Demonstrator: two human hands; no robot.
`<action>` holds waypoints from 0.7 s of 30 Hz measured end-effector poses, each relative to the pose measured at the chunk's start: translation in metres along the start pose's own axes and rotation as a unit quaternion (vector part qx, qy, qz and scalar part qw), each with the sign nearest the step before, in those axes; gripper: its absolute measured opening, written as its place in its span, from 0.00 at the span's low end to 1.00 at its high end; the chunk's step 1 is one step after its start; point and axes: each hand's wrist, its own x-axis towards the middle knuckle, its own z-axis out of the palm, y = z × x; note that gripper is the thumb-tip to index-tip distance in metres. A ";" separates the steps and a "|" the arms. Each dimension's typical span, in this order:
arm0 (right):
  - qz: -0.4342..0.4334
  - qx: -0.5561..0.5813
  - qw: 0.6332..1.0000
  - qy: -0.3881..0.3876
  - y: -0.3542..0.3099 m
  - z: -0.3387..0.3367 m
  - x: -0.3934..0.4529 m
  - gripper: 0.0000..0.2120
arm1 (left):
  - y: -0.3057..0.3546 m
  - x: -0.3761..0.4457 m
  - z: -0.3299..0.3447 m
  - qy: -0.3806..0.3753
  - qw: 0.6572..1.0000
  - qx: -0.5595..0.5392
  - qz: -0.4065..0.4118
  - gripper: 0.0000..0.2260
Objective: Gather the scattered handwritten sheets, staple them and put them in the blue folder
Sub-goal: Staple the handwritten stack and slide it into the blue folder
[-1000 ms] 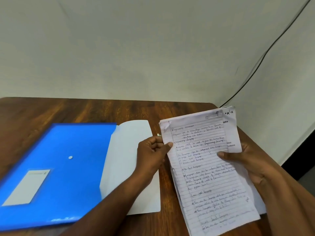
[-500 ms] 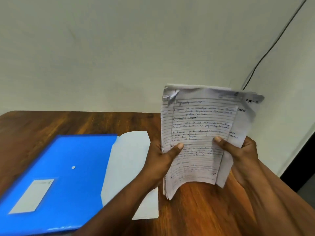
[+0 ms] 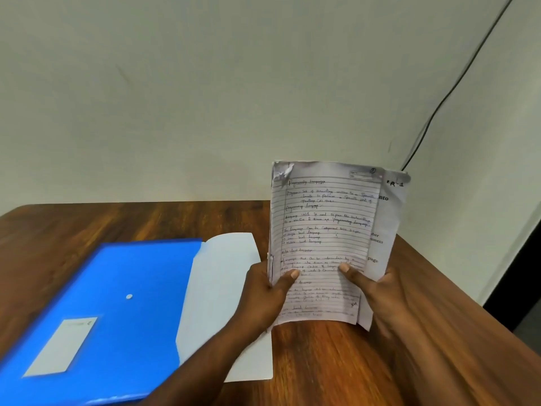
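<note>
The person holds the stack of handwritten sheets (image 3: pixel 325 244) upright above the tabletop (image 3: pixel 336 364), near its right edge, with the bottom edge just over the wood. The left hand (image 3: pixel 263 294) grips the stack's left edge, thumb pressed on the front page; the right hand (image 3: pixel 377 291) grips the lower right side, thumb also on the front. The top page is lined and covered in cursive ink; its underlined heading looks like "Programming Language", though most lines are too blurred to read. Its top left corner is crumpled. Behind it a wider printed sheet (image 3: pixel 389 218) sticks out on the right, showing "R-1" handwritten at the top and printed word endings "nto", "ber", "ument" and "page". The blue folder (image 3: pixel 111 303) lies flat toward the tabletop's left edge, its pale flap (image 3: pixel 219 288) open to the right, with a white snap button (image 3: pixel 129 296) and a white label (image 3: pixel 61 347) whose writing cannot be read.
</note>
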 end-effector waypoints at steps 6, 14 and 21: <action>0.030 -0.029 0.998 -0.039 -0.006 -0.009 0.003 0.18 | -0.002 0.001 -0.003 0.025 0.998 -0.044 -0.028 0.10; 0.048 0.174 0.983 -0.032 0.008 -0.002 -0.014 0.21 | 0.011 0.003 0.004 0.042 0.943 -0.327 -0.050 0.20; -0.003 0.241 0.970 0.036 0.013 0.045 -0.026 0.21 | 0.015 -0.011 0.036 0.042 0.894 -0.441 -0.064 0.22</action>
